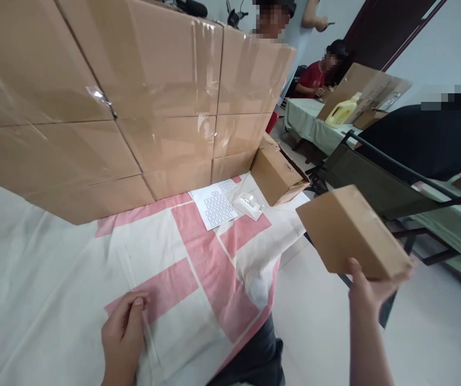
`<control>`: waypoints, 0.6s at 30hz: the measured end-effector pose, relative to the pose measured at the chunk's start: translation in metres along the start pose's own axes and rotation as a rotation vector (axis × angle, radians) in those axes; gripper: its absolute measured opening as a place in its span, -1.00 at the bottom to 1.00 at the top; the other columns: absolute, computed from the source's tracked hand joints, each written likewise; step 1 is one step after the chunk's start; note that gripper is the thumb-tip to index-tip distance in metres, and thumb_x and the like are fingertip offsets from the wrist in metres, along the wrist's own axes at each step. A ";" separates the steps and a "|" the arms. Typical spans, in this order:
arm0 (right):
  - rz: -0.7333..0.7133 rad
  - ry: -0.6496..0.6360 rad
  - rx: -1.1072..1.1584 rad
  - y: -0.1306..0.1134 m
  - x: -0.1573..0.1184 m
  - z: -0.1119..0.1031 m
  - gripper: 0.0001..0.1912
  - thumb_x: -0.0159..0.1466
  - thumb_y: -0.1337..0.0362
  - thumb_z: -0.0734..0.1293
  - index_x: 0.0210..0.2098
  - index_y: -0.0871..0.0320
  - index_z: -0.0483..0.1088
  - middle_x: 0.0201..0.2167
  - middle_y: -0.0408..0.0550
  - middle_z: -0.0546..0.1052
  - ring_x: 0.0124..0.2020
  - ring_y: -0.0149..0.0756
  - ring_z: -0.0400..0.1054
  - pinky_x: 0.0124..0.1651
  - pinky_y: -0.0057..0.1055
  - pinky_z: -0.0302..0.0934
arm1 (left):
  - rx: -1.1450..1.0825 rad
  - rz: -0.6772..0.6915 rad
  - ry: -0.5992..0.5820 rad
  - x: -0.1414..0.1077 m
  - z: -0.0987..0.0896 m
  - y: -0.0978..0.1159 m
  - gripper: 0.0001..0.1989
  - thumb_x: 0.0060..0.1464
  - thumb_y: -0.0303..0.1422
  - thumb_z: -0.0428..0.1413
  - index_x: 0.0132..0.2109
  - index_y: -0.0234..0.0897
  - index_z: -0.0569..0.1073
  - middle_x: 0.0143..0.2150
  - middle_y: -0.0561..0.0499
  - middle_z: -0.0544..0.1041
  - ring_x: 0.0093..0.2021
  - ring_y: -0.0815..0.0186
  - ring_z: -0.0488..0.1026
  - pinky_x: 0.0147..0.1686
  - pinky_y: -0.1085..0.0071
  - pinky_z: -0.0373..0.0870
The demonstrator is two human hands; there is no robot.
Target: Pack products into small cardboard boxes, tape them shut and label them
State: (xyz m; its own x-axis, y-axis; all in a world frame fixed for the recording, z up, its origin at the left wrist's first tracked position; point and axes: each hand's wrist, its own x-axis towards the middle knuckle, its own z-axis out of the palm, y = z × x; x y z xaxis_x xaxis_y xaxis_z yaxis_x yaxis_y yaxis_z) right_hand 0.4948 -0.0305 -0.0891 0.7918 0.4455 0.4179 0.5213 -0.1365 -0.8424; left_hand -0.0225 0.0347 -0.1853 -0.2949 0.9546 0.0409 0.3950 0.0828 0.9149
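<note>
The grip of the right hand (371, 292) is clamped on a small carton (346, 230); the thumb is pressed to the near face, and the other fingers are partly hidden beneath; the carton is held tilted, beyond the edge of the cloth-covered counter (73, 279), above the floor (314, 327); by the left hand (123, 329), its fingers curled together, nothing is visibly held. The carton is judged light, given the one-handed support, and fairly stiff; its smooth board may slip, and its panels may dent if squeezed mid-face; hold is best taken across opposite sides, near the lower edges; contents cannot be determined.
</note>
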 end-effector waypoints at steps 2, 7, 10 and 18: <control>0.006 0.009 -0.025 0.006 0.006 0.038 0.47 -0.07 -0.17 0.58 0.55 0.02 -0.33 0.48 0.32 0.00 0.47 0.32 0.03 0.33 0.12 0.24 | -0.008 -0.016 -0.004 -0.002 0.000 -0.002 -0.70 0.21 -0.09 0.10 -0.25 -0.21 0.56 -0.27 -0.01 0.60 -0.22 0.19 0.54 -0.18 0.33 0.50; -0.046 -0.067 -0.229 0.029 0.030 0.109 0.61 -0.09 -0.21 0.54 0.52 0.48 -0.44 0.39 0.60 -0.07 0.50 0.32 -0.16 0.40 0.08 0.13 | 0.003 -0.054 -0.035 -0.007 -0.001 -0.009 -0.67 0.22 -0.06 0.09 -0.22 -0.21 0.58 -0.23 -0.03 0.63 -0.21 0.17 0.57 -0.15 0.30 0.52; -0.105 -0.101 -0.305 0.034 0.045 0.135 0.55 0.00 -0.19 0.49 0.50 0.58 -0.47 0.37 0.65 -0.04 0.47 0.35 -0.17 0.46 0.11 -0.04 | 0.005 -0.051 -0.050 -0.007 -0.001 -0.012 -0.64 0.21 -0.04 0.09 -0.23 -0.21 0.58 -0.24 -0.04 0.64 -0.20 0.16 0.58 -0.16 0.31 0.54; -0.108 -0.202 -0.378 0.013 0.076 0.224 0.37 0.20 -0.17 0.34 0.48 0.45 -0.65 0.41 0.60 -0.14 0.47 0.34 -0.18 0.46 0.20 -0.13 | -0.002 -0.014 -0.108 -0.007 0.002 -0.001 -0.63 0.24 -0.02 0.09 -0.26 -0.21 0.58 -0.25 -0.02 0.64 -0.20 0.19 0.58 -0.18 0.38 0.53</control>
State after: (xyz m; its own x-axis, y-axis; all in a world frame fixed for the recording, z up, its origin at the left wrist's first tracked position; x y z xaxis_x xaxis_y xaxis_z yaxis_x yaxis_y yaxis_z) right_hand 0.4906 0.2000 -0.1447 0.6674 0.6343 0.3902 0.7075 -0.3767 -0.5979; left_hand -0.0192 0.0288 -0.1877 -0.2049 0.9787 -0.0153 0.3894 0.0959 0.9161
